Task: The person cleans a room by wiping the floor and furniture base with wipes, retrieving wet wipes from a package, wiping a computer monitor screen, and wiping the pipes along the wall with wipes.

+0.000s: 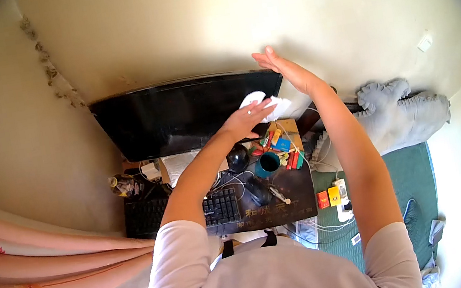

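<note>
A wide black monitor (178, 116) stands against the wall. At its right side my left hand (242, 123), with a ring on one finger, presses a white tissue (278, 107) to the screen. Its fingers are spread over the tissue, which sticks out on both sides of them. My right hand (289, 72) is at the monitor's upper right corner, fingers stretched out and nothing visible in them. Whether that hand touches the monitor's edge, I cannot tell.
Below the monitor, the dark desk (303, 192) carries a keyboard (222, 206), a mouse (258, 190), a teal cup (267, 164), a black round object (238, 158) and several small colourful boxes. Loose cables cross the desk. A grey ruffled pillow (399, 118) lies right, a pink curtain (50, 254) hangs left.
</note>
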Action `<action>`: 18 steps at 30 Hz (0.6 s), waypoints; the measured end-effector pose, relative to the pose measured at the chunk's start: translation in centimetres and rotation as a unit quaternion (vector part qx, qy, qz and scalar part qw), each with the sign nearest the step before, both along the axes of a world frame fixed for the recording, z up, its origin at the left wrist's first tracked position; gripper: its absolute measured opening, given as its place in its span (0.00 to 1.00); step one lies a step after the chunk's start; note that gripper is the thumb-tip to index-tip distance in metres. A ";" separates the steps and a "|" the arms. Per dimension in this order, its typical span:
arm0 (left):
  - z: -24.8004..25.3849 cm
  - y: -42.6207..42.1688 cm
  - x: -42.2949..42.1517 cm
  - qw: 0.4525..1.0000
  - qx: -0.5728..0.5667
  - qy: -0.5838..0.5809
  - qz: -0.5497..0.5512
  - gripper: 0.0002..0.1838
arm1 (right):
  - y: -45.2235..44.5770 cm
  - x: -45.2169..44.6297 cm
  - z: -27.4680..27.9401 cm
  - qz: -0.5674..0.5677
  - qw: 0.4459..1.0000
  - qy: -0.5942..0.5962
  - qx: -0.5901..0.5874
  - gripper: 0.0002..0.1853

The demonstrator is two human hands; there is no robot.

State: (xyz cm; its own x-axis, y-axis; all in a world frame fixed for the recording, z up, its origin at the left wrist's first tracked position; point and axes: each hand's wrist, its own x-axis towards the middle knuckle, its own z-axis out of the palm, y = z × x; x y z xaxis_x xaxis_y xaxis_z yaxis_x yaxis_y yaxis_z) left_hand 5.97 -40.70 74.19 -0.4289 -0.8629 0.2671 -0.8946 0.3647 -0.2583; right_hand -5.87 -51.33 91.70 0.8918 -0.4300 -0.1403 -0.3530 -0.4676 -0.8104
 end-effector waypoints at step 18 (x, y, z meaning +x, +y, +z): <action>5.0 12.9 12.9 0.811 -0.281 0.178 0.481 0.59 | -0.4 1.1 -0.4 0.003 0.999 -0.034 0.009 0.43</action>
